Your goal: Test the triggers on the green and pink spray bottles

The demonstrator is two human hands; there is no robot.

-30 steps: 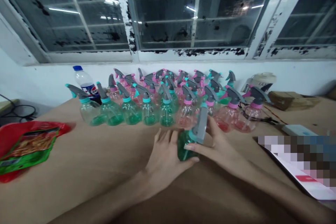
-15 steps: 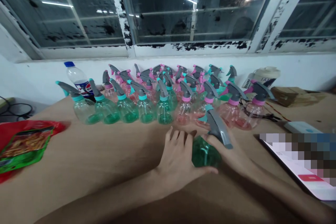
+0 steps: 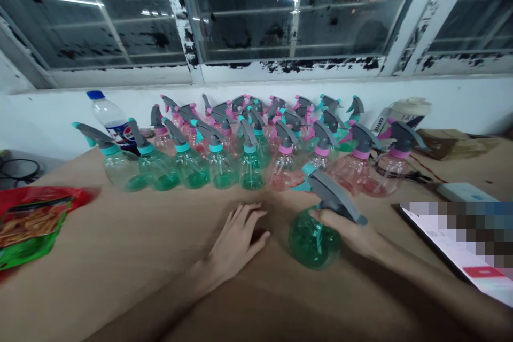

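Green trigger spray bottle [image 3: 315,246] is being gripped near its neck by curled right hand [image 3: 355,232] | left hand [image 3: 238,239], alongside, is being held half-open, empty | pink-collared spray bottle [image 3: 281,173] beyond is possibly being endangered by any forward swing

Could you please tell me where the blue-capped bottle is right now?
In the head view, the blue-capped bottle is on the left, near the white wall, just behind the two leftmost spray bottles.

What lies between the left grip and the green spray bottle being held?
Just bare, shadowed tabletop, seen in the head view; the left grip is apart from the green spray bottle.
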